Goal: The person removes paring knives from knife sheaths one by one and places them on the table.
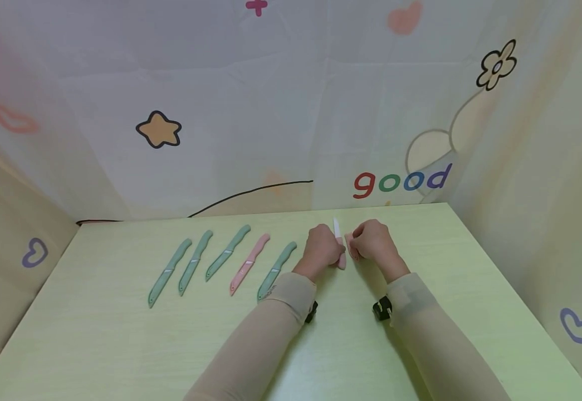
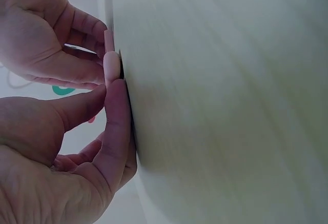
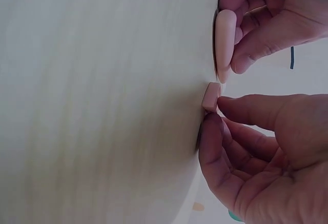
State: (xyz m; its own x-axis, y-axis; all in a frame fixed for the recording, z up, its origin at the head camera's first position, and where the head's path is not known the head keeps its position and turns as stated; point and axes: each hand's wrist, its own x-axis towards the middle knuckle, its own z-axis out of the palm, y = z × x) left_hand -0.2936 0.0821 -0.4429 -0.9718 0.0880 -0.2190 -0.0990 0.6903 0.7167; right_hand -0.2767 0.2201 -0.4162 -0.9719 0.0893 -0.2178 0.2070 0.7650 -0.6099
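Left hand (image 1: 322, 246), in the head view, in a pinch on a small pink knife (image 1: 342, 260), with a bare white blade (image 1: 337, 226) toward the far edge of the bench (image 1: 160, 356). Just to the right, right hand (image 1: 375, 239) in a pinch on a pink cover (image 1: 351, 250), near the knife but apart from it. To the left, a slanted row on the bench: three green knives (image 1: 195, 262), a second pink knife (image 1: 249, 264), then one more green knife (image 1: 277, 270), partly behind the left sleeve (image 1: 293, 292). Behind the bench, a pale curtain (image 1: 250, 111) with a star (image 1: 158, 130), a flower (image 1: 496, 65) and the coloured word "good" (image 1: 402, 181).

In the left wrist view, left hand below, with thumb and finger pinched on the rounded pink handle (image 2: 112, 66), close against the bench; right hand above, at the cover's edge.

In the right wrist view, right hand below, with thumb and forefinger on opposite sides of the cover, low by the bench; left hand above, at the handle. Too close to the bench to tell resting from slightly raised.
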